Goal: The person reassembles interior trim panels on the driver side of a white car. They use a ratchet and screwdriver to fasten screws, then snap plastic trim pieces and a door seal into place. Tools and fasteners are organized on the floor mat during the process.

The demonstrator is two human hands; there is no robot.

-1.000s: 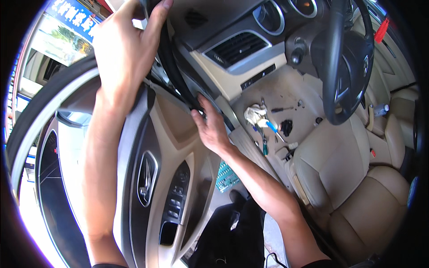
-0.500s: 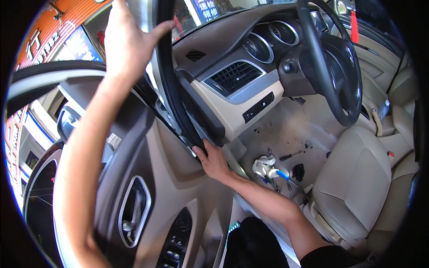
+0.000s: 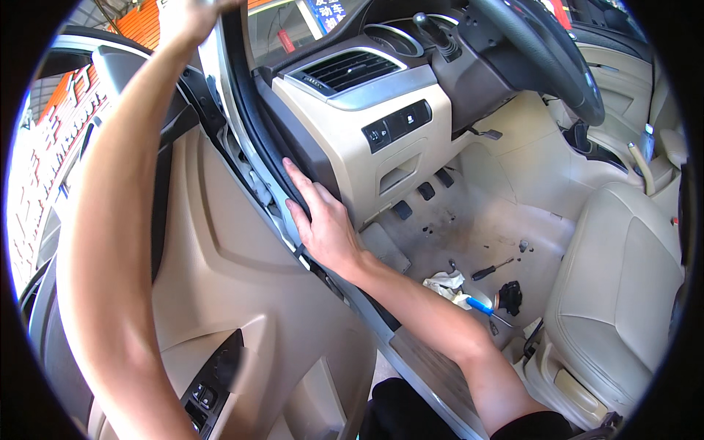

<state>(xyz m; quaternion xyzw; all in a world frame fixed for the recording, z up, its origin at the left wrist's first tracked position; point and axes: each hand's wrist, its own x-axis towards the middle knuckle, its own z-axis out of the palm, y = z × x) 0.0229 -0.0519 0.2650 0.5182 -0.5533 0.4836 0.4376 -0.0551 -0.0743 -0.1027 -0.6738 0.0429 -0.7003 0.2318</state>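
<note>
A black rubber door seal [image 3: 258,143] runs down the front edge of the car's door opening, along the white metal pillar [image 3: 219,81]. My right hand [image 3: 324,229] lies against the lower part of this seal, fingers stretched out and thumb apart. High up at the top edge of the view, my left hand [image 3: 188,20] is at the upper pillar. Its thumb side reaches toward the seal, but the other fingers are cut off by the edge, so its grip is hidden.
The opened beige door [image 3: 246,286] stands at the left. Ahead are the dashboard [image 3: 400,139] and steering wheel [image 3: 546,55]; a beige seat [image 3: 623,279] is at the right. On the floor lie a screwdriver [image 3: 493,269], a blue-handled tool [image 3: 480,305], a crumpled white cloth [image 3: 444,281] and a black item [image 3: 510,298].
My right hand has gone from gripping the seal to lying on it with fingers extended. My left hand sits higher in the view, and the view has shifted lower into the car.
</note>
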